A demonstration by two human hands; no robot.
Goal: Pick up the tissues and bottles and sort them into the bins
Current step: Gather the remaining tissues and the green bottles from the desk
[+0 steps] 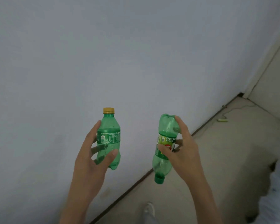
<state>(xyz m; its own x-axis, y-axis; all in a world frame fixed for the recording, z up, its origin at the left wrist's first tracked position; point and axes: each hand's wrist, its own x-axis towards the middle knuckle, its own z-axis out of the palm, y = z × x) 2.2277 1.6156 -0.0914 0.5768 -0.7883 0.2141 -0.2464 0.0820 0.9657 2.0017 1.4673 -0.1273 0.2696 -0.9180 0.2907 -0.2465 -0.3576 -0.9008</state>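
Note:
My left hand (90, 159) grips a small green plastic bottle with a yellow cap (110, 133), held upright in front of a plain grey wall. My right hand (183, 147) grips a second green bottle with a green cap (164, 160), held upside down so the cap points at the floor. Both bottles look empty. No tissues and no bins are in view.
The grey wall (103, 54) meets the beige floor (217, 159) along a dark skirting line running diagonally. A thin cable and a small white object (223, 120) lie on the floor at the right. A shoe tip (149, 209) shows at the bottom. A pale door frame (265, 70) stands far right.

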